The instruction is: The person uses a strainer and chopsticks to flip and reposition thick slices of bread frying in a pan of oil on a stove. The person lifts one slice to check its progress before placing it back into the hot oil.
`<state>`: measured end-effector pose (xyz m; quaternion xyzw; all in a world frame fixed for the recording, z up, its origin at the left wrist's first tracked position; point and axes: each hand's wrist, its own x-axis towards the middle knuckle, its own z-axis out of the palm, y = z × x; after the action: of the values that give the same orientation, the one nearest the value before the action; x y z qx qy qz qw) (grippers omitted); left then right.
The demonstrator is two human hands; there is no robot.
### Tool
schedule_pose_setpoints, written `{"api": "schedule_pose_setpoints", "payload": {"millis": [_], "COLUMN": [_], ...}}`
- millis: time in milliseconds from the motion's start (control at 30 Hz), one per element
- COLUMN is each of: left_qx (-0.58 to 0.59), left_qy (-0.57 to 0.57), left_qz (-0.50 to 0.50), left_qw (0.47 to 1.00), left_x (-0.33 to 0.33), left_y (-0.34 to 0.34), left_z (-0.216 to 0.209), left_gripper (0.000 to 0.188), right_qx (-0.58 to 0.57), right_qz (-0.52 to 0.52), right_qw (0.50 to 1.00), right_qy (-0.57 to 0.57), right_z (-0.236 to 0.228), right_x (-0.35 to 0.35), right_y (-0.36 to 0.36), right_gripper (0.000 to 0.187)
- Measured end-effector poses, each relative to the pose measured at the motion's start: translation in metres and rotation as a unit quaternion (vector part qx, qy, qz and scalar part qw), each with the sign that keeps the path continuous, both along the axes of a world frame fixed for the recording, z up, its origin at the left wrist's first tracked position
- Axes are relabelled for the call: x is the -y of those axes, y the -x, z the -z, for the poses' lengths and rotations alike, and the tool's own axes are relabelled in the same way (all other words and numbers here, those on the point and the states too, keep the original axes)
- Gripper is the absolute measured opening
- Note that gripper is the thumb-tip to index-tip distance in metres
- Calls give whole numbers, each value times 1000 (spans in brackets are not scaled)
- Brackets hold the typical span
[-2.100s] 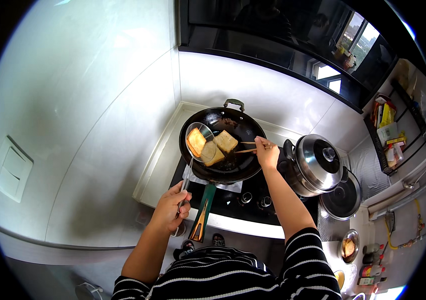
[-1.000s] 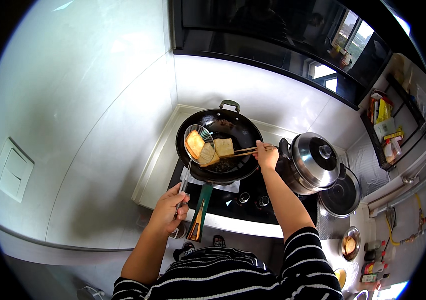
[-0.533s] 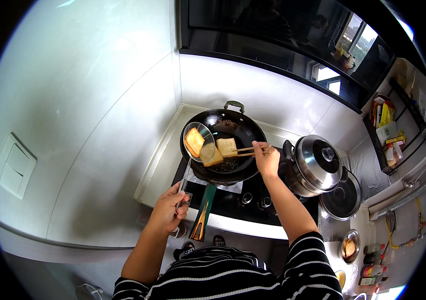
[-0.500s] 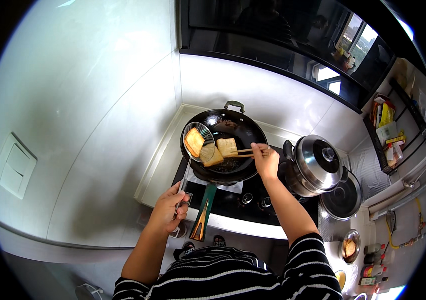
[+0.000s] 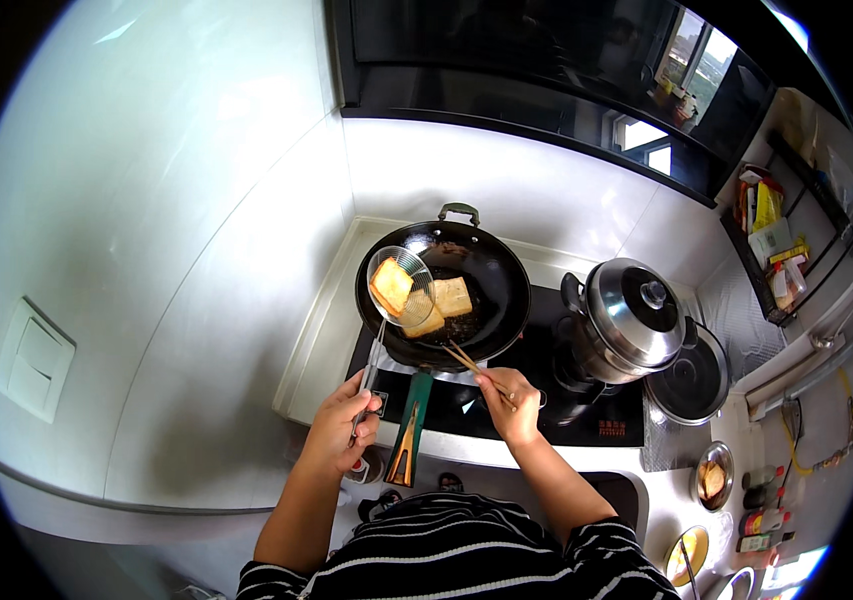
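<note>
Chopsticks — slim, wooden — moved to wok's near rim

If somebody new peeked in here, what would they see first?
Probably the big black wok on the stove, with two golden slices inside and another in the wire strainer the left hand holds over it. Then the shiny lidded pot to its right, and the right hand holding chopsticks by the wok's near rim.

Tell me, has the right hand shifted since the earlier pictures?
Yes. Judged against the wok, the right hand has come down the picture and slightly left: from beside its right rim to below its near rim, chopsticks in hand.
</note>
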<state>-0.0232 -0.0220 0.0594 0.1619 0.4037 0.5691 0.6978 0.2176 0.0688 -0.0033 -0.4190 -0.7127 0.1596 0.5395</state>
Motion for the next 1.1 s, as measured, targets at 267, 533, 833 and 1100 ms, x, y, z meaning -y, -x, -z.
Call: {"api": "schedule_pose_setpoints", "payload": {"millis": [267,533,833,1100], "left_qx": [74,98,46,45], "left_qy": [-6,-2,0,15], "left_qz": [50,48,44,40], "left_qw": [996,994,998,998], "left_x": [-9,-7,-1,5], "left_y": [10,5,5,0], "left_z": [27,36,37,42], "left_gripper": [40,40,39,41], "right_qx": [-10,-29,-32,-42], "right_qz": [17,27,22,23], "right_qw": [999,999,998,997], "right_qy": [-29,-32,-55,-57], "right_z": [-7,-3,-7,-7], "right_x": [1,-1,5,5], "right_y": [-12,-17,-17,-23], "right_gripper": [9,13,13,13]}}
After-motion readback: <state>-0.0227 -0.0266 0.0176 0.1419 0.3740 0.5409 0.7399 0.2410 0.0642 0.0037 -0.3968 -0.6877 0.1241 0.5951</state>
